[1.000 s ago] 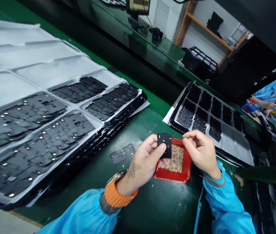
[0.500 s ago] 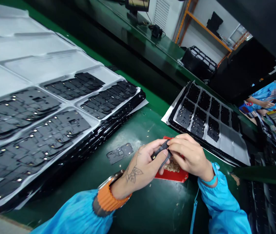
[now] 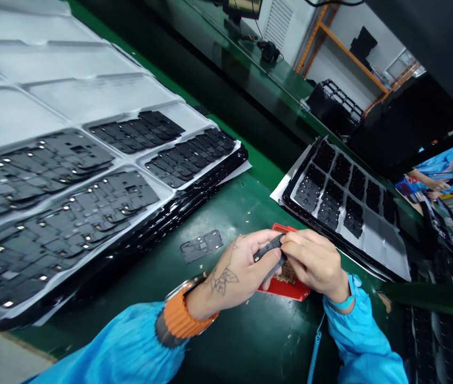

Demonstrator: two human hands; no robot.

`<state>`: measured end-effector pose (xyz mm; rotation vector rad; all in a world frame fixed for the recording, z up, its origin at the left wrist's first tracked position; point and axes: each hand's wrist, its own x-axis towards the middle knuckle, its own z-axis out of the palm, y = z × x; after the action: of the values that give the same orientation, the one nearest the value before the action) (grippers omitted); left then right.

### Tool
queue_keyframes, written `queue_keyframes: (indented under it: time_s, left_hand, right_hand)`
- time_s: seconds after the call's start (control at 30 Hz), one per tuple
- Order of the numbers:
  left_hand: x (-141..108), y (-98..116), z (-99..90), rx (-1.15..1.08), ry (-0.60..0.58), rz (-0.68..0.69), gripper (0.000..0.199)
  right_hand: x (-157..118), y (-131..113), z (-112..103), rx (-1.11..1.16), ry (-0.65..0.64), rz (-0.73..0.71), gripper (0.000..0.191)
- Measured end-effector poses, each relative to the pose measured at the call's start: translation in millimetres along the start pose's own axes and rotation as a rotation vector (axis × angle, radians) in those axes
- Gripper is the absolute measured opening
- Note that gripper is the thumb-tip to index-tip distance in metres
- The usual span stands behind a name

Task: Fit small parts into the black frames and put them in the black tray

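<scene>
A thin black plastic phone part (image 3: 267, 249) is held tilted in my left hand (image 3: 236, 272), between thumb and fingers. The closed fingertips of my right hand (image 3: 316, 262) meet the part's upper end; whatever they pinch is hidden. Beneath both hands lies a red tray (image 3: 296, 291) with a heap of small pale bits (image 3: 288, 274), partly covered by the hands. A similar flat black part (image 3: 202, 246) rests alone on the green table (image 3: 246, 341), left of my left hand.
On the left stands a large stack of black trays (image 3: 186, 205), its top white-lined and partly filled with black parts. A smaller tray stack (image 3: 376, 232) sits behind my right hand. A blue coiled cord (image 3: 315, 352) hangs by my right sleeve. Another person's hands (image 3: 436, 185) show far right.
The whole view has shifted slightly, so the trays appear further right. My left hand still grips the black part, and my right fingertips stay at its upper end.
</scene>
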<state>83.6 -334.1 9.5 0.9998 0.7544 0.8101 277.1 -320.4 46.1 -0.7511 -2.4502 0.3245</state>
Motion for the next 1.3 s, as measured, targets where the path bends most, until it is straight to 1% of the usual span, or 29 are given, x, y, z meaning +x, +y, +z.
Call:
queue_keyframes:
  time_s: [0.07,0.2,0.3,0.37,0.5,0.57,0.7,0.83,1.0,1.13,1.23,1.3]
  left_hand:
    - [-0.5,0.5,0.3,-0.016,-0.011,0.001,0.038]
    - [-1.0,1.5,1.6,-0.086,-0.027,0.01,0.037]
    - [-1.8,1.7,1.6,-0.113,-0.025,0.012,0.037]
    - [-2.1,1.6,0.6,-0.091,-0.013,0.026,0.036]
    - [-1.4,1.7,-2.3,0.031,-0.016,0.06,0.036]
    - [-1.0,2.0,-3.2,0.088,-0.008,0.066,0.035]
    - [-1.5,2.8,-3.5,0.176,0.015,0.062,0.031]
    - [-2.2,2.5,-3.9,0.197,0.008,0.074,0.029]
    - [-2.0,2.3,-3.5,0.15,-0.016,0.086,0.024]
    - [-2.1,2.8,-2.2,0.049,-0.004,0.062,0.03]
    - [-1.1,1.0,-1.1,0.058,0.008,0.069,0.038]
    - [0.8,-2.0,-0.2,0.154,0.062,0.082,0.038]
  right_hand:
    - [-1.8,2.0,-0.5,-0.011,-0.009,-0.024,0.022]
    - [-3.5,5.3,-1.4,-0.035,-0.008,-0.065,0.024]
    - [-1.7,5.3,-2.8,-0.034,-0.014,-0.091,0.02]
    - [-0.3,4.5,-4.0,-0.042,-0.007,-0.11,0.019]
    - [-0.2,4.3,-4.3,-0.109,0.081,-0.123,0.02]
    - [-0.8,5.4,-3.0,-0.111,0.103,-0.116,0.019]
    - [-1.2,7.8,-0.3,-0.084,0.068,-0.125,0.019]
    - [-0.9,7.1,-0.5,-0.059,0.036,-0.095,0.02]
    - [-1.5,5.3,-0.5,-0.054,0.008,-0.065,0.018]
    - [-0.4,4.7,-2.1,-0.049,0.012,-0.072,0.018]
    - [0.2,2.0,-7.2,-0.046,0.068,-0.073,0.022]
    - [-0.7,-1.3,-11.2,-0.018,0.189,-0.047,0.027]
